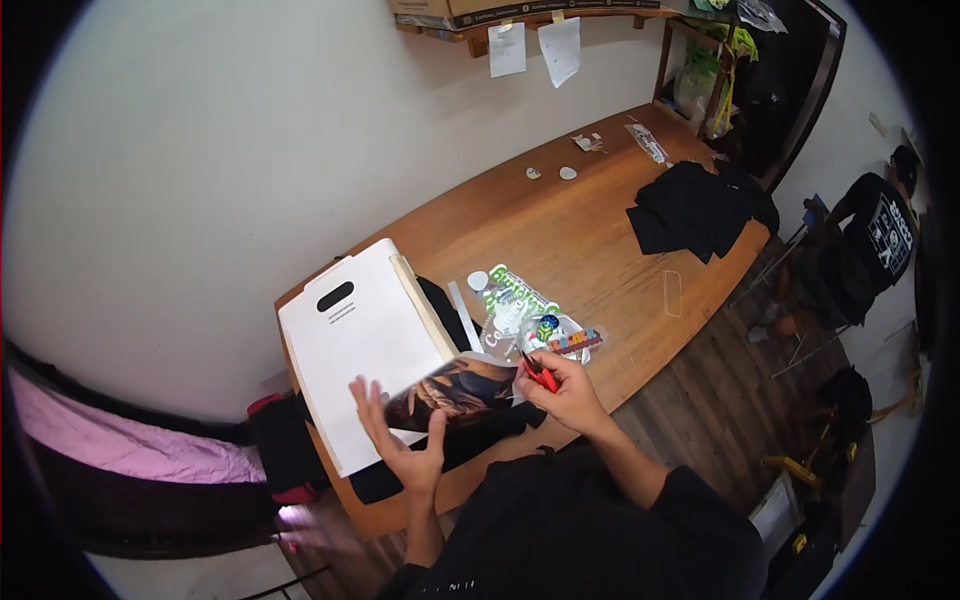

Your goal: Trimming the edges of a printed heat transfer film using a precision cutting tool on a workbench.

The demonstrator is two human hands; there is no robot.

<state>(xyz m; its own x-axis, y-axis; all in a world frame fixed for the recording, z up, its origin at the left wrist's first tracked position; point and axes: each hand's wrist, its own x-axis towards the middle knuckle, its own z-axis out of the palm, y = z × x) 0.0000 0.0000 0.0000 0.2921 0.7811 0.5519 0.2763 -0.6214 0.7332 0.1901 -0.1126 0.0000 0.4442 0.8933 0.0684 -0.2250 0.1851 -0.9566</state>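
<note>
A glossy sheet (462,390) with a dark, brown-toned picture is held up at a slant over the near edge of the table. My left hand (408,445) is spread at its left side, the thumb against or just in front of it. In my right hand (568,398) is a small red-handled tool (540,374) with a dark tip; its exact kind is unclear. The right fingers are at the sheet's right edge, and whether they also pinch it I cannot tell. Left of the sheet lies a large white board (365,325) with an oval handle slot, over black fabric (440,305).
Cut-out stickers and clear film (520,315) lie beyond my right hand on the wooden table (570,225). Folded black cloth (690,210) rests at the far right. A shelf with cardboard boxes (480,15) overhangs the back. Another person (880,230) sits at the right.
</note>
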